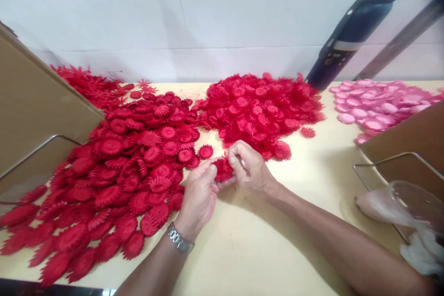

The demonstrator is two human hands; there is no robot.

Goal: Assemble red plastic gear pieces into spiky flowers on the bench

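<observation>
Above the table, both my hands meet on one red frilled flower disc [224,169]. My left hand [200,189], with a metal watch on its wrist, grips the disc's left side between thumb and fingers. With thumb and forefinger, my right hand [249,166] pinches at the disc's upper right edge; the exact spot is partly hidden by the fingers. A large heap of similar red discs [138,166] spreads to the left. Just beyond my hands lies another red heap [260,106] with thinner, fluffier petals. A single red disc [206,151] rests near my left hand.
Loose red star-shaped pieces [90,85] lie at the back left by a cardboard box [38,83]. Pink discs [378,101] are piled at the right behind another cardboard panel [409,148]. A dark post-like object [347,46] leans near the wall; a clear plastic bag [391,206] hangs lower right.
</observation>
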